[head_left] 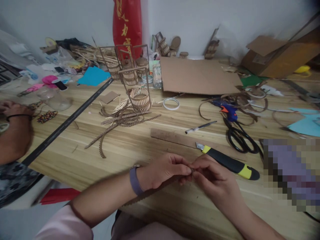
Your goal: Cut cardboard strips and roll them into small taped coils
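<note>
My left hand (166,170) and my right hand (212,171) meet over the table's near side, thumbs and fingertips pinched together. Between them shows the small brown end of a corrugated cardboard strip; most of it is covered by my fingers. The strip's ridged edge (140,199) runs out beneath my left forearm. Just beyond my right hand lies a yellow and black utility knife (225,160), its blade out over a flat piece of brown cardboard (172,138). Farther off, more corrugated strips (125,116) lie in a loose coil by a small stick basket (140,98) with a tall handle.
Black scissors (241,138), a blue glue gun (229,111) and a pen (201,127) lie right of centre. A tape roll (171,103) sits before a large cardboard sheet (200,75). Another person's arm (17,130) rests at the left, beyond a dark strip (72,118).
</note>
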{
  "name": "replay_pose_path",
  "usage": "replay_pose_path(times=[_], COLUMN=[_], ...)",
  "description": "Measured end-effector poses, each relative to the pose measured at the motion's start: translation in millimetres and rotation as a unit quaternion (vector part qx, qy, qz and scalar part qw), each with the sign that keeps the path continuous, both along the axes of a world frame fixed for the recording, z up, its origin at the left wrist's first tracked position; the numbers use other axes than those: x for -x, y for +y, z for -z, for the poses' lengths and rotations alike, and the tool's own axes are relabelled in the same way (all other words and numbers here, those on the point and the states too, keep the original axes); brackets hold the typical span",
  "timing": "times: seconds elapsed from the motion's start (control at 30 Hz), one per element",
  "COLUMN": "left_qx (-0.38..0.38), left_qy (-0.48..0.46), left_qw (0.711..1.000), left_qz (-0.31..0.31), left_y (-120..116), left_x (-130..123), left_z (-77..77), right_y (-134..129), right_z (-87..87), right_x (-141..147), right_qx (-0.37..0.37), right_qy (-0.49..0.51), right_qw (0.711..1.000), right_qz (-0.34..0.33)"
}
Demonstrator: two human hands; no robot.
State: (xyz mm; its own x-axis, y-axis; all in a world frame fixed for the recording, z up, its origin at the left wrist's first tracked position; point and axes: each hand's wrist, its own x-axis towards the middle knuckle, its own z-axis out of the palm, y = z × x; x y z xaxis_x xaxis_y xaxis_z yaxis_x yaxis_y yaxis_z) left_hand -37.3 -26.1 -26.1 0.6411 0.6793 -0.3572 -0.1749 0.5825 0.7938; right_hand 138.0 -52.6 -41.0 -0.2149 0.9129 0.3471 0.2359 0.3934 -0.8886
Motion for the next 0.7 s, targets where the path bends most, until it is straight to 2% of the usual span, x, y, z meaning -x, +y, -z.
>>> replay_pose_path(times=[0.1,0.17,0.37,0.53,0.6,0.7], left_qx=[0.005,0.004,-0.033,-0.136,-0.148,-0.102], left_qy=[-0.001,0.001,0.068,0.201,0.208,0.16], left_qw=[1.0,1.0,0.996,0.97,0.967,0.982], left_qz=[-0.018,-0.028,-0.045,-0.013,0.007,0.027], left_y=[-1.3,-1.5,-0.2,-0.7,-0.3,1.6], left_x=[-1.6,-2.2,0.0,5.9,7.1,6.7], left_z=[3.6,5.6,7.4,10.0,9.0,4.0], right_y=[-1.6,-1.3,4.8,7.3,7.2,7.0], right_z=[5.3,5.7,-3.4,-9.1,-11.4,-15.3], right_x=[2.1,3.3,1.3,-3.1,-4.3,-5.6], right_qx=[0.037,0.035,-0.089,-0.163,-0.182,-0.196], right_qy=[0.017,0.012,-0.101,-0.198,-0.217,-0.212], right_qw=[0.999,0.999,0.991,0.966,0.959,0.957], right_qz=[-0.006,-0.009,0.01,-0.017,-0.024,-0.02])
